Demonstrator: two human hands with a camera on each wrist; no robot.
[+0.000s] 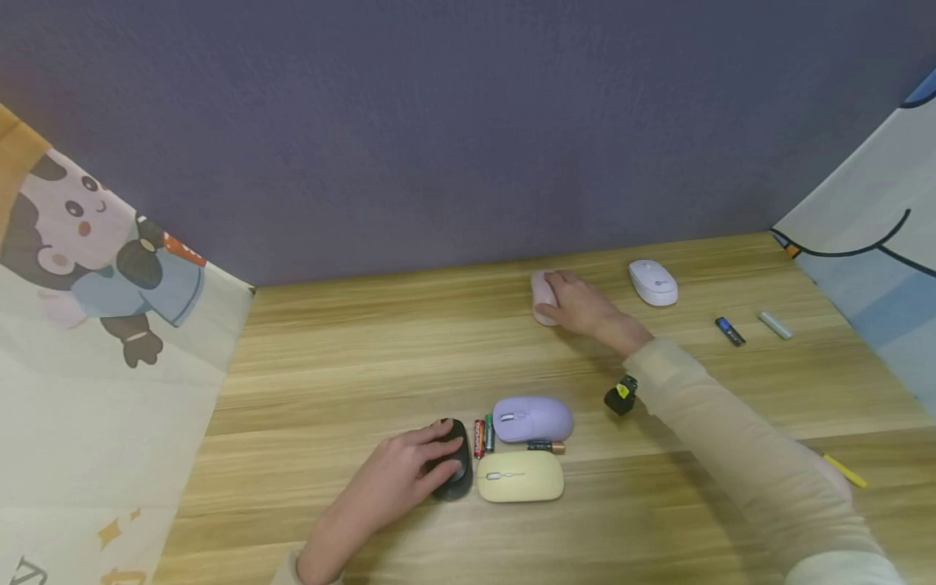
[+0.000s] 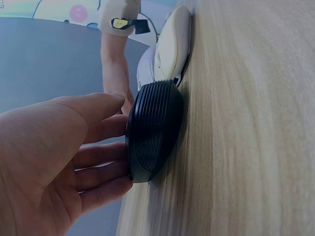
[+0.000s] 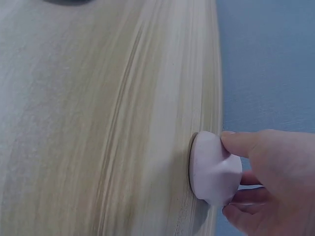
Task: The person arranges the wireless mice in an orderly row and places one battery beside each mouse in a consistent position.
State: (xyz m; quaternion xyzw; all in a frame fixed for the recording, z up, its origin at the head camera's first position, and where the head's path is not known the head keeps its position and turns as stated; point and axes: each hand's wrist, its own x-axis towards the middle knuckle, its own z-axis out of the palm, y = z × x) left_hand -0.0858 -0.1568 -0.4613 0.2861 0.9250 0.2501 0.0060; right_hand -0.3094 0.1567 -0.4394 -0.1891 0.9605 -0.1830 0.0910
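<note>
"Where's the right hand?"

"Out at the far side of the table (image 1: 351, 357)! The right hand (image 1: 585, 307) grips the pink mouse (image 3: 211, 169), thumb at one end, fingers at the other, right by the dark panel (image 1: 439, 146)."

"And the left?"

"Down near the front! The left hand (image 1: 391, 467) lies over the black mouse (image 2: 152, 130), fingers spread apart, tips touching its top."

"What's beside it?"

"A red battery (image 1: 478, 439) and a green battery (image 1: 489, 433), side by side, between the black mouse and the lavender mouse (image 1: 544, 419). The yellow mouse (image 1: 522, 479) sits nearer us, with a black-and-copper battery (image 1: 544, 446) between those two mice!"

"Over on the right?"

"The white mouse (image 1: 654, 283) towards the back, then a blue-and-black battery (image 1: 730, 331) and a pale cylinder (image 1: 775, 326), lying apart. A yellow stick (image 1: 844, 470) pokes out past the right sleeve (image 1: 738, 455)!"
</note>
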